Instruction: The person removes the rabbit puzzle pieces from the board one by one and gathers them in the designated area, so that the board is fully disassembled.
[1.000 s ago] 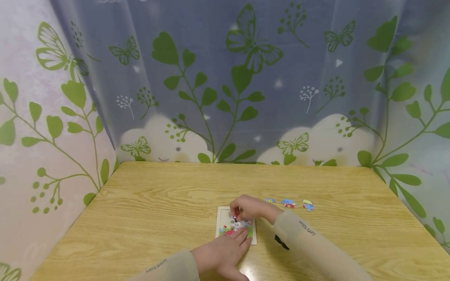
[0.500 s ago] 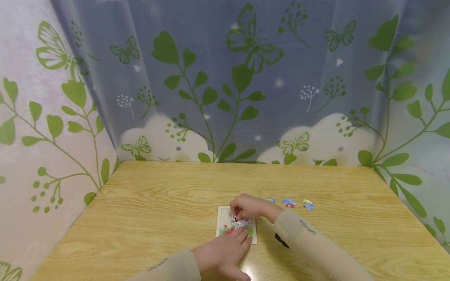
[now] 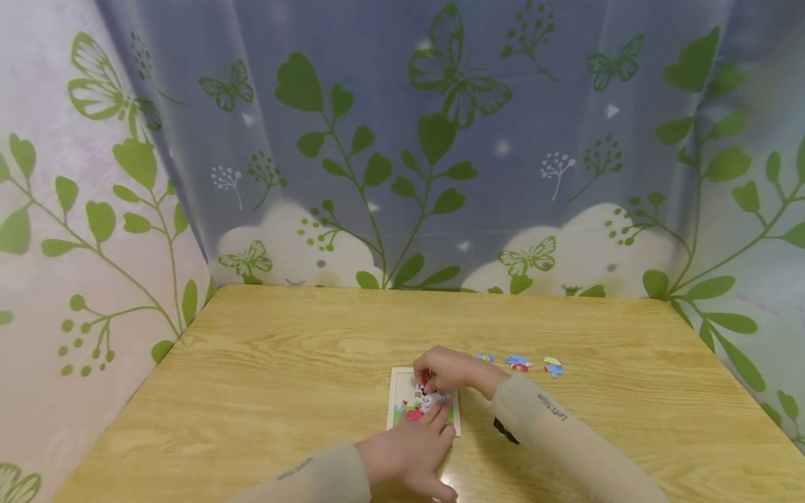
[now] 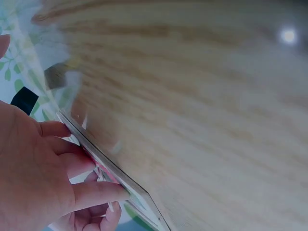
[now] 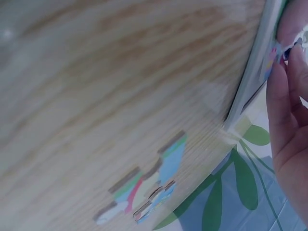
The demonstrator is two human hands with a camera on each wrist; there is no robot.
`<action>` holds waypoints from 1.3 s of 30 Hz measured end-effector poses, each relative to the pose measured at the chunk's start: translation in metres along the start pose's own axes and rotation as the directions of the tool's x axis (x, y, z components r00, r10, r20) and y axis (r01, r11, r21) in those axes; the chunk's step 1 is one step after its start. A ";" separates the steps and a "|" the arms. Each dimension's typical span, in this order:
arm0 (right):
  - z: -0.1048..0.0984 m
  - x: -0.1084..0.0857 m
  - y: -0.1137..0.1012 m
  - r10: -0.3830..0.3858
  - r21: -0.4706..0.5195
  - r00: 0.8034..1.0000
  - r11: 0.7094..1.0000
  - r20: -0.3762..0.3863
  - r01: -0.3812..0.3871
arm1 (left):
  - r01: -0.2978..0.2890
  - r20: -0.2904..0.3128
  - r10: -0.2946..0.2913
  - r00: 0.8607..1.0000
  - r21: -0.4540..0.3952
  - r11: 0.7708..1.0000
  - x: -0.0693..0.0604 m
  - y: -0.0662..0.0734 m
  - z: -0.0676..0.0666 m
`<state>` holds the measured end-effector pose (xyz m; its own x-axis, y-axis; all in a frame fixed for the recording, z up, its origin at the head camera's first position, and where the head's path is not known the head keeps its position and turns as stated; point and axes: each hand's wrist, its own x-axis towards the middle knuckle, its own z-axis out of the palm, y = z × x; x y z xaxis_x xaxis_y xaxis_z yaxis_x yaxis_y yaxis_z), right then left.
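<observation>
A small framed jigsaw puzzle [image 3: 393, 391] lies near the middle of the table, with a white-faced animal picture partly covered by both hands. My left hand [image 3: 411, 450] rests on its lower right part, fingers spread and fairly straight; the left wrist view shows the fingertips touching the puzzle inside its pale frame [image 4: 115, 173]. At the upper part of the board, my right hand [image 3: 443, 367] pinches a red-and-white puzzle piece [image 3: 422, 385] between thumb and fingers, low over the picture. Much of that piece is hidden, so I cannot tell whether it sits flat.
Three spots of loose puzzle pieces lie right of the board: a small blue-and-yellow one [image 3: 485, 357], a blue-and-red one [image 3: 518, 362] and a blue-and-yellow one [image 3: 553, 367]. A patterned curtain [image 3: 352, 175] stands behind the wooden table [image 3: 283, 349].
My left hand has slid slightly to the right and up the board. The right hand keeps its pinch at the same spot. The head view has shifted a little.
</observation>
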<state>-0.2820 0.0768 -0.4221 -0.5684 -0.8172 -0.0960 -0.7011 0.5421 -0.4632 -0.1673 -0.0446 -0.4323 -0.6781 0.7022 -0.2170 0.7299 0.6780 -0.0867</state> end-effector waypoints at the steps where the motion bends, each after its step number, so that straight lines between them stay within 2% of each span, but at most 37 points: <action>1: 0.000 0.000 0.000 -0.003 0.001 1.000 1.000 -0.004 0.003 | 0.003 -0.003 -0.003 1.000 0.009 1.000 0.001 0.000 0.000; 14: -0.001 -0.001 0.006 -0.040 0.066 0.999 0.997 -0.011 0.040 | 0.014 0.011 -0.014 1.000 0.029 0.999 0.002 0.003 0.002; 24: -0.006 -0.003 0.007 -0.065 0.116 0.998 0.991 0.022 0.062 | 0.019 0.027 -0.020 0.999 0.029 0.999 0.001 0.002 0.001; 32: -0.006 0.003 0.004 -0.064 0.091 0.997 0.994 0.035 0.061 | 0.021 0.021 -0.021 1.000 0.045 0.999 0.001 0.002 0.001; 39: -0.006 0.006 0.000 -0.064 0.032 0.997 0.998 0.046 0.062 | 0.022 0.019 -0.024 1.000 0.066 0.998 0.000 0.003 -0.002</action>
<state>-0.2884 0.0735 -0.4172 -0.5024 -0.8581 -0.1066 -0.7209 0.4837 -0.4963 -0.1655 -0.0424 -0.4303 -0.6933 0.6817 -0.2337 0.7188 0.6776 -0.1558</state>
